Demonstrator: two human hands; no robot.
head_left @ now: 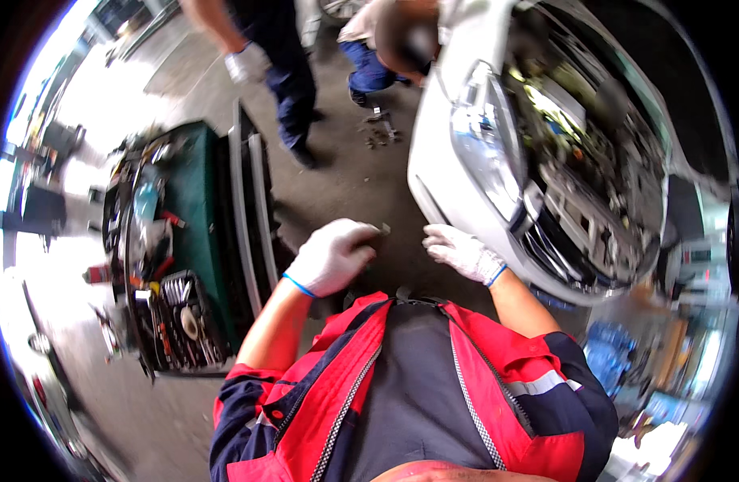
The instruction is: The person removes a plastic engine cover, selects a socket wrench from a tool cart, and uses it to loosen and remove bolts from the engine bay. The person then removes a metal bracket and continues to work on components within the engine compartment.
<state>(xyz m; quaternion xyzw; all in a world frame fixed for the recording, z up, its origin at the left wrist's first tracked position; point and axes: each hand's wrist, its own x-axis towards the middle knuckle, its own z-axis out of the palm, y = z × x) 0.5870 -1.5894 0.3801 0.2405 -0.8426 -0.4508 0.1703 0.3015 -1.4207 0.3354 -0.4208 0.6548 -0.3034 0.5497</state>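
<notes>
My left hand point(331, 259), in a white glove with a blue cuff edge, is closed in front of my chest. A small pale piece point(385, 229) shows at its fingertips, too small and blurred to name. Across from it, my right hand point(464, 254) wears a matching glove. Its fingers stretch toward the left hand with nothing visible in them, and a gap lies between the two hands. Just beyond the right hand is the front of a white car point(430, 173), with its headlight point(483, 132) nearest and its engine bay point(594, 145) exposed.
At left stands a green tool cart point(194, 173) carrying a tray of tools point(181, 313). One person point(285, 72) stands ahead; another person point(369, 60) crouches by the car. Metal parts point(380, 124) lie on the floor. Large blue water bottles point(609, 349) are at right.
</notes>
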